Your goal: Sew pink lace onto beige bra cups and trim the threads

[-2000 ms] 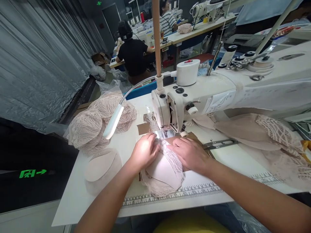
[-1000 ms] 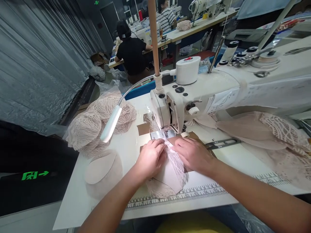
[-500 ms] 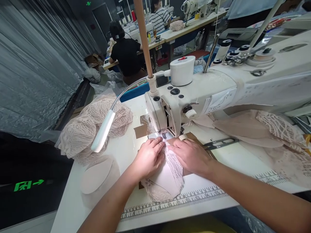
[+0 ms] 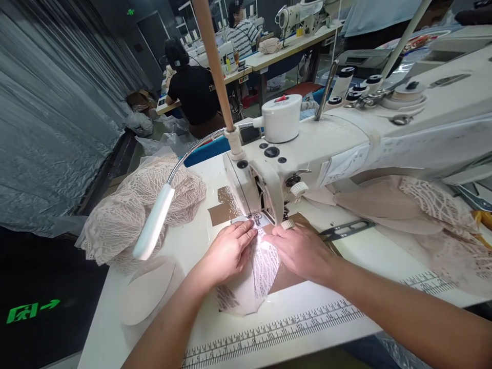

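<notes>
Pale-pink lace-trimmed fabric piece (image 4: 265, 269): long axis near-to-far between palm-down left hand (image 4: 229, 251) and right hand (image 4: 302, 250); cannot tell if gripping

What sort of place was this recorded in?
Most likely a garment sewing workshop: a sewing machine in front, piled lace pieces beside it, and a second machine in the background.
</notes>
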